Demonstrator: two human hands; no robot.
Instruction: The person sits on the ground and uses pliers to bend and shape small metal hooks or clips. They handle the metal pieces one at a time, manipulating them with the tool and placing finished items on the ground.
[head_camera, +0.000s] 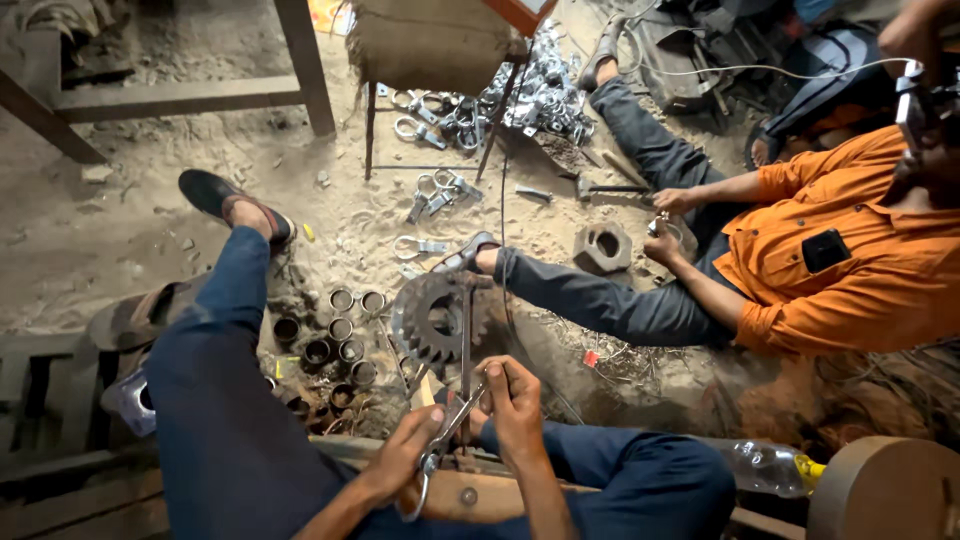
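left hand (405, 455) wrapped round a metal clamp (440, 445) | right hand (512, 400) pinching an upright rod (466, 340) | gear (432, 318) at 12 o'clock | short open-topped tubes (335, 345) clustered at 10, contents can't be told

co-worker's face (935, 120) cut by right edge, clamp ring (418, 497) half hidden under left hand (408, 452)

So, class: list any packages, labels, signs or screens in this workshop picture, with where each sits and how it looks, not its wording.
Clear plastic bottle with yellow cap: lying on its side at lower right, beside the round wooden disc.
Small black rectangular patch: on the chest of the co-worker's orange shirt; whether it is a label or a pocket cannot be told.
No signs or screens show.
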